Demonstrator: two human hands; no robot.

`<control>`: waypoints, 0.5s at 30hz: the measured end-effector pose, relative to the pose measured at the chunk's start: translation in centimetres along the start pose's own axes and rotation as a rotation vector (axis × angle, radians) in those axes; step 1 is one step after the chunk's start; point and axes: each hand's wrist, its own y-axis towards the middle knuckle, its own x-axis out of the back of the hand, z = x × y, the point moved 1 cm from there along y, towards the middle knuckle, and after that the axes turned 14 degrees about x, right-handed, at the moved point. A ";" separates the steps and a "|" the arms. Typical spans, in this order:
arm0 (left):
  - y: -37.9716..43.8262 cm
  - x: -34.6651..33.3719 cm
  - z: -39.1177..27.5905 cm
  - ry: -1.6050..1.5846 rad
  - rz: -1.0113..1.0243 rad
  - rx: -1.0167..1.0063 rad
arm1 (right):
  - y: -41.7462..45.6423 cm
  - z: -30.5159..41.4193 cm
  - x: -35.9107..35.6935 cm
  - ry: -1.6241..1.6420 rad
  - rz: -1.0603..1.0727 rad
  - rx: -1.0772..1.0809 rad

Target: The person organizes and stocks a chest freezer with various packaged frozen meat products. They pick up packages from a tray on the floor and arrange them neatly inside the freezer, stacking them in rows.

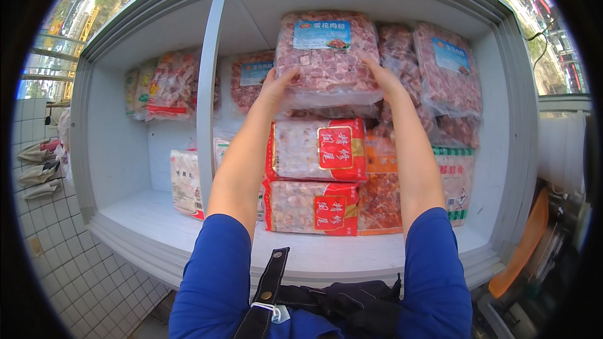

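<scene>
Both my arms reach into a white chest freezer. Between my hands is a large clear bag of frozen diced meat with a blue label. My left hand grips its near left corner, and my right hand grips its right side; the fingers beneath are hidden. Another bag of diced meat lies to the left, partly behind my left hand. On the right, a bag of meat chunks and a blue-labelled bag of diced meat lie side by side.
Nearer me are two red-and-clear frozen packs, an orange bag and a green-edged bag. A pale divider bar crosses the freezer. Left of it sit more bags. Gloves hang by the tiled wall.
</scene>
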 end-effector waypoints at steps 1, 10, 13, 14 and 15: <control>0.6 0.5 0.1 0.028 -0.046 -0.004 | 0.0 0.1 -0.2 -0.018 -0.023 0.019; 5.4 4.2 1.3 -0.126 0.113 0.141 | -1.0 0.1 -0.9 -0.061 0.010 0.037; 4.7 3.8 2.4 -0.075 0.073 0.106 | -2.9 1.5 -1.7 -0.343 0.057 0.147; 3.9 3.4 2.5 -0.107 0.116 0.123 | -3.6 2.0 -1.6 -0.308 0.074 0.147; 3.2 3.1 2.7 -0.139 0.158 0.140 | -4.1 2.2 -1.7 -0.273 0.092 0.146</control>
